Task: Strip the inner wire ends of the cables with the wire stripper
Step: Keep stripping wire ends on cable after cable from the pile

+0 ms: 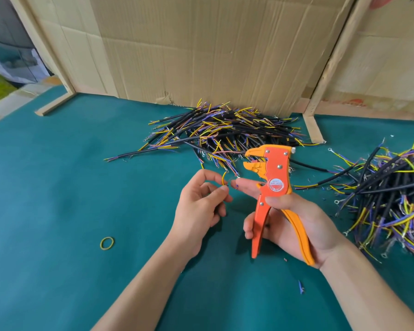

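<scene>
My right hand (294, 225) grips the orange wire stripper (270, 187) by its handles, jaws pointing left and slightly apart. Its index finger stretches out under the jaws toward my left hand. My left hand (201, 206) pinches a thin yellow wire (223, 178) between thumb and fingertips, the wire arching up just left of the stripper's jaws. The cable it belongs to is mostly hidden in the hand. A pile of black cables with yellow, blue and pink inner wires (225, 130) lies behind the hands. A second pile (392, 192) lies at the right.
Green mat (69, 187) covers the table. A yellow rubber band (107, 242) lies at the left front. A blue insulation scrap (301, 287) lies near my right forearm. Cardboard sheets (201, 48) and wooden frame posts (312, 125) stand at the back.
</scene>
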